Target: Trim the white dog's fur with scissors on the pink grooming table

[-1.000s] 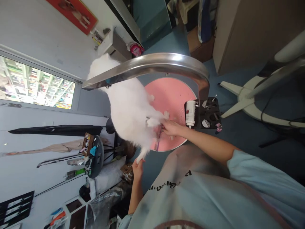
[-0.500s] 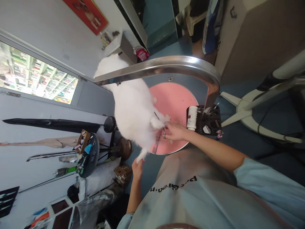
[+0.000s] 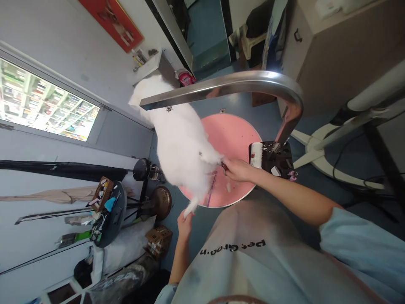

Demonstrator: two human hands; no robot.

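Observation:
A fluffy white dog stands on a round pink grooming table, its head toward the upper left. My left hand is closed round the end of one of its legs, held out past the table's near edge. My right hand is closed on scissors beside the dog's rear. Only a dark part of the scissors shows at my fingers; fur hides most of the blades. A thin purple strip lies on the table between my hands.
A metal grooming arm arches over the dog. At its base, a black tool holder carries a white bottle. To the left are a round side table with supplies and a stool. A white-legged stand is at right.
My right hand has shifted slightly outward from the dog's rear, and the blade seen over the fur now barely shows. My left hand keeps its hold on the leg. The view has shifted slightly.

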